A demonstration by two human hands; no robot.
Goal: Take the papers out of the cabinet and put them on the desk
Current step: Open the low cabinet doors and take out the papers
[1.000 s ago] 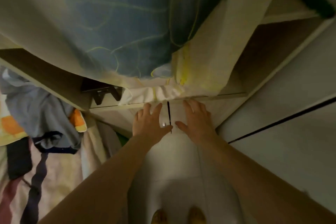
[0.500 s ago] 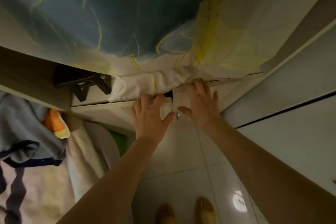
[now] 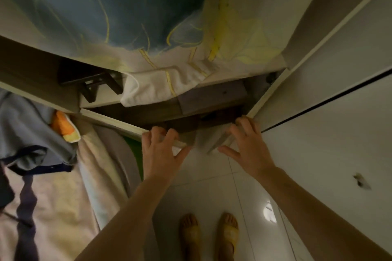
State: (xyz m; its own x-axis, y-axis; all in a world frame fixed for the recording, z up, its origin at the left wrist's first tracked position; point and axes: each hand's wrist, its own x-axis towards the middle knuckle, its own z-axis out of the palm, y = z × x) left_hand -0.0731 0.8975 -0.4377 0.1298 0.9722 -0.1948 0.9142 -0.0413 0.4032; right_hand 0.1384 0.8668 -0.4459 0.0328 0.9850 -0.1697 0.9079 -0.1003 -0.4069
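Pale laminate on both doors of the cabinet (image 3: 148,112), both swung partway out toward the camera, dark interior exposed between them.

Left hand (image 3: 161,154): half closed. Four fingers (image 3: 156,133) hooked over the free edge of the left door (image 3: 110,119), thumb splayed out to the side, clear of the panel. Nothing else held.

Right hand (image 3: 248,148): half closed in the same way. Fingers bent over the free edge of the right door (image 3: 209,141), close to the white side panel (image 3: 318,133) of the adjoining unit; thumb stretched out toward the left hand, not touching it. Nothing else held.

Inside the cabinet: grey flat block (image 3: 212,96) lying tilted on the dark shelf, below a folded white cloth (image 3: 157,87). Possibly the papers or a box; too dim to tell which. No sheet distinguishable anywhere else. No worktop in view.

On the open shelf above: large blue quilt (image 3: 127,6) with yellow line pattern, overhanging the front edge. Dark stand (image 3: 93,82) just beside the white cloth, to its left.

Below: glossy white floor tiles (image 3: 212,186), two feet in yellow sandals (image 3: 188,233). At left: bed (image 3: 53,197) with crumpled clothing on top.
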